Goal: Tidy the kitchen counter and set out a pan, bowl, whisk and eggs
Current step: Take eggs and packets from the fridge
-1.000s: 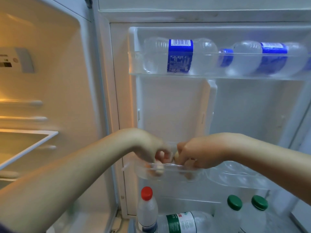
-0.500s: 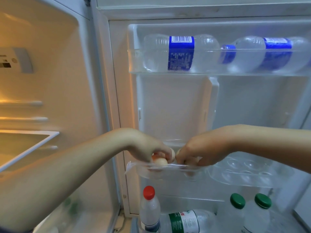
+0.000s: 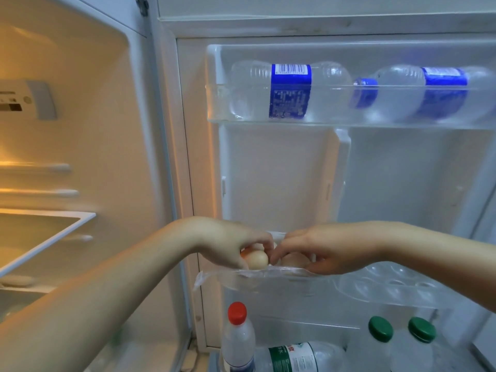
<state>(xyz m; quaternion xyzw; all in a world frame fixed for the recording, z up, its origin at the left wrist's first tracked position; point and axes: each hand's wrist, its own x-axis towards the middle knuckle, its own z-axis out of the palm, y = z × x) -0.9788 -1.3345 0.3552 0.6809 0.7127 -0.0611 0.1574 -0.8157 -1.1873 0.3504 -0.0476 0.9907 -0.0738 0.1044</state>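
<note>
1. Standing open at the left, the fridge compartment (image 3: 107,130) shows a glass shelf (image 3: 53,224). No pan, bowl or whisk is in view, so I cannot tell whether they are set out.
2. The left grip (image 3: 230,245) curls round a pale egg (image 3: 257,260), just above a clear plastic bag (image 3: 214,279) on the door shelf.
3. The right grip (image 3: 330,248) closes over a second egg (image 3: 294,260), its fingertips touching the left grip's.
4. A moulded egg tray (image 3: 389,285) sits to the right, between the rows of water bottles (image 3: 290,92).
5. By my judgement, fetching the eggs is midway. Both eggs are at the fridge door and have yet to be carried to the table.
</note>
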